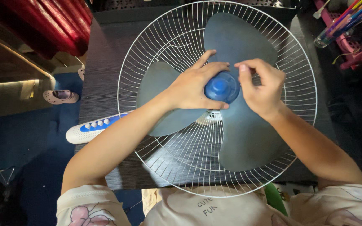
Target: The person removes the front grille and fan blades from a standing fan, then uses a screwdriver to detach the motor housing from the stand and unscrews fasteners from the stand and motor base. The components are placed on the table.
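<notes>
A round white wire fan guard [156, 54] lies flat on a dark table [101, 62], with a grey-blue three-bladed fan blade [239, 42] inside it. At the hub sits a round blue cap [221, 87]. My left hand [191, 86] grips the cap from the left, thumb under it and fingers over its top. My right hand [261, 86] is at the cap's right side, fingers curled, thumb and forefinger touching its edge.
The fan's white base with a blue panel and pale buttons [93, 127] sticks out at the left under the guard. A cup of coloured pens [342, 23] stands in a pink rack at the top right. A sandal [60, 96] lies on the blue floor at the left.
</notes>
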